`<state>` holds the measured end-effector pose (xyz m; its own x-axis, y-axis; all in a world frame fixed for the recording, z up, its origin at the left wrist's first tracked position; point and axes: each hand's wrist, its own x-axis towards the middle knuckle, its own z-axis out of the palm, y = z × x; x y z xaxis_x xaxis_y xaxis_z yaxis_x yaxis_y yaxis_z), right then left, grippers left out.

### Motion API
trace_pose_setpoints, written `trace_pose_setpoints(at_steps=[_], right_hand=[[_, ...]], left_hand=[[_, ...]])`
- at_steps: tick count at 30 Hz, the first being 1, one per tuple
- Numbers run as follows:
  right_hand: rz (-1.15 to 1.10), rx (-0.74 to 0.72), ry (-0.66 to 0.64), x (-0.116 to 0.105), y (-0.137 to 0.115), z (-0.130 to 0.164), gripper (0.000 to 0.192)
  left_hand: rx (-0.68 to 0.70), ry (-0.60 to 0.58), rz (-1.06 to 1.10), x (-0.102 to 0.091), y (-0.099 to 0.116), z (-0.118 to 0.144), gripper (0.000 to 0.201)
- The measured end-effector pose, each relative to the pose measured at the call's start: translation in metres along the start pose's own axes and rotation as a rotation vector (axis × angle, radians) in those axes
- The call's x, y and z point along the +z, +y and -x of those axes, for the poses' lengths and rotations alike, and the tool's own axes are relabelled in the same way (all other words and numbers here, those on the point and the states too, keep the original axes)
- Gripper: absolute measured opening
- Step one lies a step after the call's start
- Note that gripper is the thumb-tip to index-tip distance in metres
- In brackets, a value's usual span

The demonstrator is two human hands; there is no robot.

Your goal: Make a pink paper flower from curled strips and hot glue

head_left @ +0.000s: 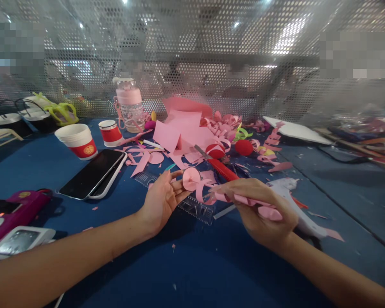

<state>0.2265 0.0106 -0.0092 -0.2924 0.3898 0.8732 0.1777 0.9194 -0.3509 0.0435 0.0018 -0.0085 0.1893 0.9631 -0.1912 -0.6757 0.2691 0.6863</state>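
Note:
A small round pink paper disc (191,179) rests at the fingertips of my left hand (163,200), whose fingers are bent behind it. Pinched in my right hand (265,211) is a long pink paper strip (244,200); one end curls toward the disc, and whether the two are joined I cannot tell. Part of the strip is hidden by the fingers. Under both hands lies a clear plastic stencil ruler (197,209). Just beyond the right hand, a red-handled cutting tool (223,169) points away to the left.
Pink paper sheets (186,128) and scraps cover the back middle. A pink-topped bottle (129,105), paper cups (78,141) and a phone (93,173) stand or lie at left, near a magenta device (17,214). On the right are a white bird-shaped thing (285,188) and a white board (295,130).

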Motion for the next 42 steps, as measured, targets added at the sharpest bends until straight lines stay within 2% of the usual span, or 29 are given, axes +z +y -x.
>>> trace_pose_setpoints(at_steps=[3, 5, 9, 12, 14, 16, 20, 25, 28, 31, 33, 35, 40, 42], right_hand=[[0.004, 0.013, 0.02, 0.002, -0.002, 0.001, 0.042], [-0.03, 0.109, 0.112, 0.004, -0.002, -0.001, 0.033], [-0.332, 0.555, 0.333, 0.005, 0.004, -0.01, 0.008], [-0.661, 0.87, 0.333, 0.0, 0.018, -0.016, 0.006], [-0.826, 0.996, 0.301, -0.005, 0.03, -0.014, 0.009], [-0.911, 1.064, 0.253, -0.008, 0.039, -0.011, 0.012], [-0.895, 1.071, 0.155, -0.011, 0.047, -0.003, 0.008], [-0.816, 0.972, 0.061, -0.014, 0.052, 0.0, 0.006], [-0.829, 0.953, 0.045, -0.016, 0.055, 0.002, 0.005], [-0.846, 0.957, 0.043, -0.017, 0.057, 0.002, 0.006], [-0.839, 0.955, 0.04, -0.017, 0.055, 0.001, 0.008], [-0.824, 0.961, 0.053, -0.016, 0.053, 0.0, 0.007], [-0.775, 1.008, 0.214, -0.014, 0.044, -0.006, 0.006], [-0.734, 0.961, 0.298, -0.011, 0.037, -0.009, 0.006]], left_hand=[[0.019, 0.039, 0.005, 0.0, 0.001, 0.0, 0.039], [0.037, 0.111, 0.017, 0.0, 0.002, -0.002, 0.035], [0.131, 0.186, -0.007, -0.005, 0.001, -0.006, 0.03], [0.273, 0.155, -0.126, -0.01, -0.001, -0.007, 0.028], [0.347, 0.139, -0.238, -0.012, -0.003, -0.007, 0.024], [0.386, 0.151, -0.358, -0.013, -0.003, -0.006, 0.019], [0.375, 0.174, -0.512, -0.013, -0.002, -0.005, 0.012], [0.354, 0.125, -0.465, -0.014, -0.001, -0.004, 0.014], [0.375, 0.086, -0.503, -0.014, -0.002, -0.004, 0.021], [0.382, 0.074, -0.496, -0.012, -0.003, -0.003, 0.011], [0.404, 0.109, -0.479, -0.01, -0.003, -0.002, 0.024], [0.422, 0.132, -0.474, -0.008, -0.003, -0.001, 0.038], [0.371, 0.067, -0.372, -0.009, -0.002, 0.001, 0.031], [0.34, 0.041, -0.31, -0.01, -0.002, 0.001, 0.032]])
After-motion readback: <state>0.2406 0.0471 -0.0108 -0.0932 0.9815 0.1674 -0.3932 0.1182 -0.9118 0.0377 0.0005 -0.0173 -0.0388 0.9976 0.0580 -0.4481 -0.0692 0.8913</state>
